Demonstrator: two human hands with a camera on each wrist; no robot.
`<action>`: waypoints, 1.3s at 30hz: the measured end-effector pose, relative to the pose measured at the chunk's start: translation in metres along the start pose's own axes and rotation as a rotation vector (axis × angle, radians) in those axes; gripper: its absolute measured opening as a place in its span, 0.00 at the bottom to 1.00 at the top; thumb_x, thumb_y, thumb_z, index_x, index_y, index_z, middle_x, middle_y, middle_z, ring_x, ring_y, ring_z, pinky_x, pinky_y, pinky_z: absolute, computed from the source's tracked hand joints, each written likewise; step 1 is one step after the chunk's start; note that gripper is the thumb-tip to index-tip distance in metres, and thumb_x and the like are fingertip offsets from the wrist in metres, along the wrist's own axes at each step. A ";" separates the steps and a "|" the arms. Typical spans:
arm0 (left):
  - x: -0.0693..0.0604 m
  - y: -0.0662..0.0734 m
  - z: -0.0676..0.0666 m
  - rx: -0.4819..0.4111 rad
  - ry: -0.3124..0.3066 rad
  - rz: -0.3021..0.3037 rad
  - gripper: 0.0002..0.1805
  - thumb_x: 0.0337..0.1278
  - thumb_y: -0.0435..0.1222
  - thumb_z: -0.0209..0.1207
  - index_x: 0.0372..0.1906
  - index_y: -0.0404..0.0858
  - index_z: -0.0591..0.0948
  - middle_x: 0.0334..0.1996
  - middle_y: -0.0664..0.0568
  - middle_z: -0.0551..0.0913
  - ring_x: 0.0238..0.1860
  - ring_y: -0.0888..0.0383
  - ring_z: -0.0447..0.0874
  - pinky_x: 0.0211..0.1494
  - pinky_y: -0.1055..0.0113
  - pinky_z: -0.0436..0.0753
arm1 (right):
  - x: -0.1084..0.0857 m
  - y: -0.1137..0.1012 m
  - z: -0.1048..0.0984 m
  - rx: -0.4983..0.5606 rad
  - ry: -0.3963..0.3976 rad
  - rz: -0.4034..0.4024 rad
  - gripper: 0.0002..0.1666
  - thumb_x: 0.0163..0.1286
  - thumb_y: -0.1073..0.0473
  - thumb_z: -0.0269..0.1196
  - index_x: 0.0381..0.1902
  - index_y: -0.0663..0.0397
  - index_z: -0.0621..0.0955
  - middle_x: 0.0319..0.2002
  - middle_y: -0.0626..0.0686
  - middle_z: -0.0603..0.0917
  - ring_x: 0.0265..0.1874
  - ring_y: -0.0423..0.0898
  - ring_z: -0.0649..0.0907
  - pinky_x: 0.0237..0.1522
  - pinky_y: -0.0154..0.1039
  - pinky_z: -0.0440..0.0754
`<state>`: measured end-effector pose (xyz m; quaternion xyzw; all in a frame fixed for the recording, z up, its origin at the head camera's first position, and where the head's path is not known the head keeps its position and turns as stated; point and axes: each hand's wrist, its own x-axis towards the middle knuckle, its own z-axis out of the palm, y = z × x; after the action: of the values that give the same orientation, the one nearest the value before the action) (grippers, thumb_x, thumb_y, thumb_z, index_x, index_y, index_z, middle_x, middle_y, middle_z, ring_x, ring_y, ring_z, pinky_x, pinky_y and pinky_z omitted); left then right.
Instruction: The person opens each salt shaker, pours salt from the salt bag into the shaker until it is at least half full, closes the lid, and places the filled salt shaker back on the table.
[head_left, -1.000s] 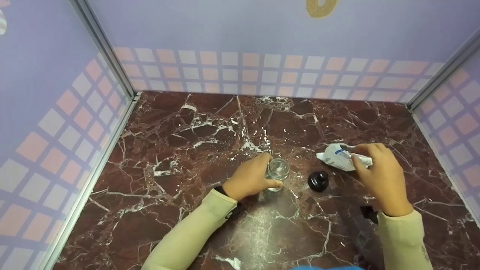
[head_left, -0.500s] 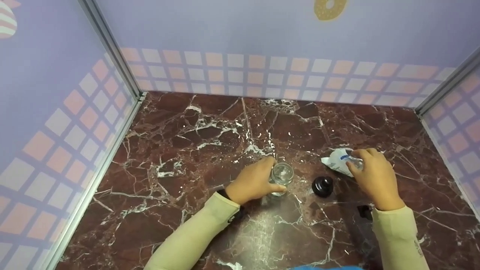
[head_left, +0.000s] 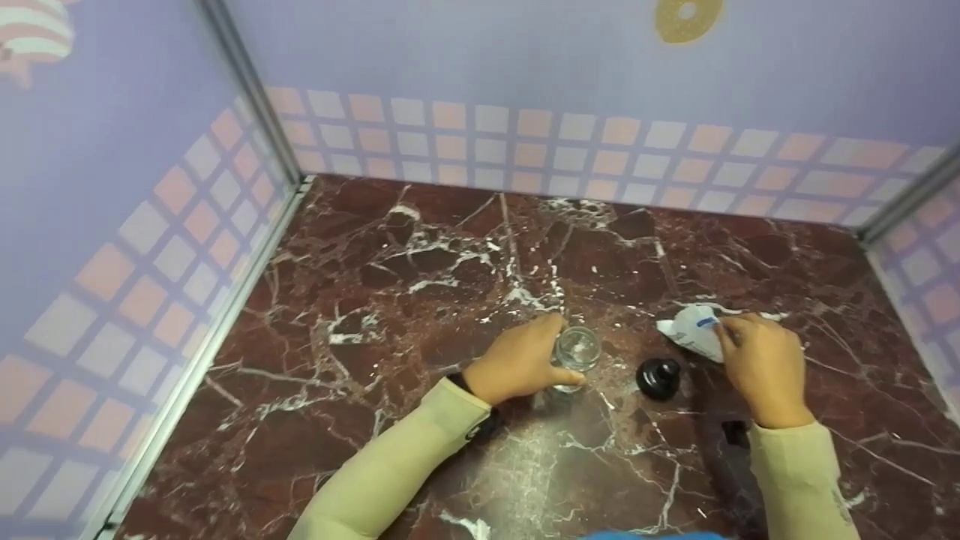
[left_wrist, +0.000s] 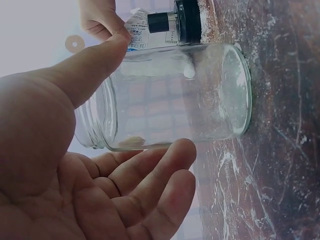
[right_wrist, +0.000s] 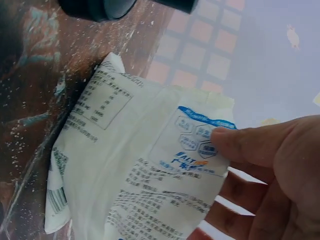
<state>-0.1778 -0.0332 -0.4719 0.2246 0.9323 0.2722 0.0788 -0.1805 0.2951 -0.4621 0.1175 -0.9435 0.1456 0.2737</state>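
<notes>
My left hand [head_left: 519, 361] holds a clear glass jar [head_left: 577, 349], thumb on one side and fingers on the other. The jar stands upright with its mouth uncovered; in the left wrist view the glass jar [left_wrist: 165, 100] has its base on the tabletop. With thumb and fingers my right hand [head_left: 766, 367] pinches the upper edge of a white printed salt bag [head_left: 694, 330]. Fine print, a blue band and "SALT" show on the salt bag [right_wrist: 145, 160] in the right wrist view. Its lower end rests on the table. Between jar and bag sits a black knobbed lid [head_left: 658, 378].
White grains lie scattered over the dark red marble tabletop [head_left: 420, 315], thickest behind the jar. Lilac panels with a pink and white check border, such as the back wall [head_left: 480, 60], enclose the sides and back. A small dark object [head_left: 735, 433] lies by the right wrist.
My right hand has shifted left against the salt bag, and its fingers and thumb have drawn closer together on the edge. The left hand stays on the jar. The head view has swung slightly left.
</notes>
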 end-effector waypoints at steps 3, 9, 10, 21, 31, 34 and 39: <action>0.005 0.003 0.001 0.008 -0.015 0.021 0.39 0.49 0.60 0.74 0.58 0.40 0.74 0.43 0.57 0.78 0.38 0.60 0.79 0.42 0.66 0.83 | -0.002 0.006 -0.002 0.008 0.048 -0.012 0.03 0.63 0.70 0.70 0.32 0.69 0.87 0.29 0.65 0.87 0.28 0.69 0.85 0.34 0.66 0.78; 0.005 0.001 0.001 0.000 -0.007 -0.008 0.38 0.48 0.59 0.75 0.56 0.41 0.74 0.43 0.58 0.78 0.38 0.60 0.80 0.43 0.66 0.84 | 0.005 0.009 0.004 0.022 0.109 -0.017 0.04 0.64 0.70 0.70 0.32 0.70 0.87 0.29 0.65 0.87 0.28 0.68 0.85 0.36 0.64 0.79; 0.004 0.001 0.001 -0.002 -0.006 -0.015 0.38 0.48 0.59 0.75 0.56 0.41 0.74 0.42 0.58 0.78 0.38 0.60 0.80 0.43 0.65 0.84 | 0.006 0.009 0.004 0.026 0.120 -0.016 0.04 0.64 0.70 0.70 0.32 0.70 0.88 0.29 0.65 0.87 0.29 0.68 0.85 0.37 0.64 0.79; 0.004 0.001 0.003 -0.017 -0.009 -0.015 0.38 0.48 0.59 0.75 0.56 0.41 0.74 0.42 0.58 0.77 0.38 0.60 0.78 0.43 0.65 0.83 | 0.010 -0.003 -0.007 0.117 0.232 0.001 0.05 0.67 0.67 0.71 0.35 0.68 0.89 0.32 0.63 0.89 0.32 0.65 0.86 0.41 0.61 0.81; 0.006 0.004 0.002 -0.007 -0.027 -0.036 0.37 0.48 0.59 0.75 0.55 0.43 0.73 0.42 0.59 0.77 0.37 0.60 0.78 0.42 0.65 0.83 | 0.007 -0.026 -0.026 0.212 0.314 0.021 0.04 0.66 0.66 0.72 0.35 0.64 0.90 0.37 0.60 0.90 0.39 0.64 0.86 0.52 0.56 0.77; 0.005 0.005 0.002 0.007 -0.028 -0.027 0.38 0.49 0.60 0.74 0.56 0.42 0.73 0.42 0.58 0.77 0.37 0.60 0.78 0.42 0.65 0.83 | 0.006 -0.033 -0.030 0.233 0.336 0.003 0.03 0.64 0.67 0.73 0.34 0.63 0.90 0.36 0.59 0.90 0.39 0.64 0.86 0.51 0.56 0.77; 0.005 0.003 0.001 0.020 -0.013 -0.018 0.40 0.48 0.60 0.75 0.57 0.40 0.75 0.42 0.57 0.78 0.37 0.59 0.80 0.41 0.64 0.84 | 0.004 -0.044 -0.036 0.264 0.325 -0.047 0.03 0.62 0.68 0.74 0.34 0.62 0.91 0.35 0.58 0.91 0.38 0.61 0.87 0.49 0.53 0.76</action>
<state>-0.1809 -0.0277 -0.4711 0.2189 0.9364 0.2607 0.0850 -0.1535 0.2659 -0.4217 0.1492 -0.8567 0.2786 0.4076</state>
